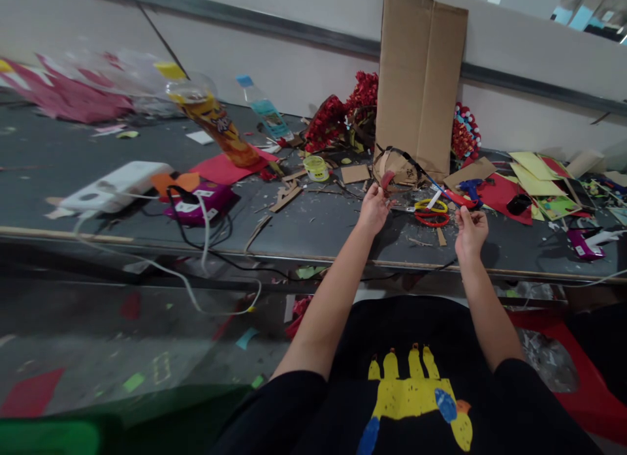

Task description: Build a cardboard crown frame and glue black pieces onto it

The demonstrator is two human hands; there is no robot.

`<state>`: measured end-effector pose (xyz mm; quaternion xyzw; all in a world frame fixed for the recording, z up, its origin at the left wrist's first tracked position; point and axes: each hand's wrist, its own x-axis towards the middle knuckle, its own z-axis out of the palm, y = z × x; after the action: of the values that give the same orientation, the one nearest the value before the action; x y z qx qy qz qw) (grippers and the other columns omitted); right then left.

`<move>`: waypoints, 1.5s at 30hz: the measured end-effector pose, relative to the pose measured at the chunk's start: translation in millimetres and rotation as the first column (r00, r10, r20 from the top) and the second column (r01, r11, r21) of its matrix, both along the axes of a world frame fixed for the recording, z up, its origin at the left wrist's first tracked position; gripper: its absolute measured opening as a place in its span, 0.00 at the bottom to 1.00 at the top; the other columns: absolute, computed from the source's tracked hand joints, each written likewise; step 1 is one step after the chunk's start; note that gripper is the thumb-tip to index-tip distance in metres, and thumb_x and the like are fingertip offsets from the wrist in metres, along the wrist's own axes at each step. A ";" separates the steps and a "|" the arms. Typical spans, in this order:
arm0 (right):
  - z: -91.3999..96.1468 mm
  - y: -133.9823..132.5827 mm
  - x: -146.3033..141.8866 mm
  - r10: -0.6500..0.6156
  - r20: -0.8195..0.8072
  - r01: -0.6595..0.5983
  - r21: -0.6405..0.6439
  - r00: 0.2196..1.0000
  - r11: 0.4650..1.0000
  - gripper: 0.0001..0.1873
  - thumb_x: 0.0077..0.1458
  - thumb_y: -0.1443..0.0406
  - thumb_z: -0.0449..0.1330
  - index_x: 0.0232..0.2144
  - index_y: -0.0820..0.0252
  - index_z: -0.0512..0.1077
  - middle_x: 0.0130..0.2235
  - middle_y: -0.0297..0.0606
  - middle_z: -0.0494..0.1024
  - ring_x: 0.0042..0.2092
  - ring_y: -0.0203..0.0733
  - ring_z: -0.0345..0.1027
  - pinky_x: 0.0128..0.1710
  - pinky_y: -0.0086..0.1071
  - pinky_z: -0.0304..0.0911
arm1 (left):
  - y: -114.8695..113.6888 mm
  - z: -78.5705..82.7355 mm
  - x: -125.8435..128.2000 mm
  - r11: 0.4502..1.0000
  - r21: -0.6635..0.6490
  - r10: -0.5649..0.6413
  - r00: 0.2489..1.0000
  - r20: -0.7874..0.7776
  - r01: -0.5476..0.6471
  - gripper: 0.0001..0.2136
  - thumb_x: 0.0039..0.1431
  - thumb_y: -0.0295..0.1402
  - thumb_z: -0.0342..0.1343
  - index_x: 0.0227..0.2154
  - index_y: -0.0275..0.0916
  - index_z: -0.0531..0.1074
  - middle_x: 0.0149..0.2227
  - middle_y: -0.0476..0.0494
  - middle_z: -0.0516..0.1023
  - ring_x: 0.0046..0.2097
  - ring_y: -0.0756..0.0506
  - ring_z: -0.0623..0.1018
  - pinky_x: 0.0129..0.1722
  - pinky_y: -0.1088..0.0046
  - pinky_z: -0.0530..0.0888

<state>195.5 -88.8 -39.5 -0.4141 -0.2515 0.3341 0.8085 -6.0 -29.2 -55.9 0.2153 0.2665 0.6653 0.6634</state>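
A thin curved band [415, 162], dark at its top and blue toward the right, arches between my two hands above the table. My left hand [375, 210] is closed in a pinch at its left end, with a small reddish strip [386, 179] at the fingertips; whether the strip is attached I cannot tell. Fingers of my right hand [471, 233] pinch the blue end. Between the hands lie scissors with red and yellow handles [432, 213]. Behind the band leans a tall cardboard sheet [421, 83]. A blue glue gun [471, 188] lies beyond my right hand.
Red flower-like decorations [337, 119] and a small yellow tub [316, 169] stand behind my left hand. Further left are a tilted orange-labelled bottle [220, 128], a blue-capped bottle [264, 109], a white power strip [115, 188] and purple boxes with cables [203, 203]. Coloured paper [539, 174] lies right.
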 end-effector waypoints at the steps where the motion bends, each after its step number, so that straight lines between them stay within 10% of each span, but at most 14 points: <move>1: -0.4 0.3 0.4 -0.005 0.009 0.005 -0.001 1.000 1.000 0.28 0.28 0.58 0.73 0.21 0.57 0.57 0.19 0.19 0.69 0.24 0.28 0.72 0.27 0.19 0.69 | 0.1 -0.3 0.0 1.000 -0.002 0.001 1.000 0.003 -0.001 0.05 0.55 0.28 0.57 0.32 0.43 0.66 0.31 0.55 0.75 0.31 0.55 0.73 0.32 0.81 0.68; 45: -4.0 -2.1 10.9 -0.027 0.022 0.027 -0.004 0.999 1.000 0.29 0.27 0.58 0.73 0.22 0.57 0.55 0.20 0.18 0.68 0.25 0.27 0.72 0.30 0.21 0.71 | -3.5 7.0 -2.2 1.000 -0.005 0.013 1.000 0.013 -0.013 0.06 0.57 0.26 0.53 0.35 0.44 0.69 0.32 0.54 0.75 0.29 0.56 0.71 0.33 0.81 0.69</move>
<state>206.4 -90.9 -43.5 -0.4229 -0.2539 0.3194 0.8091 -8.2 -32.7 -48.9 0.2074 0.2652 0.6704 0.6613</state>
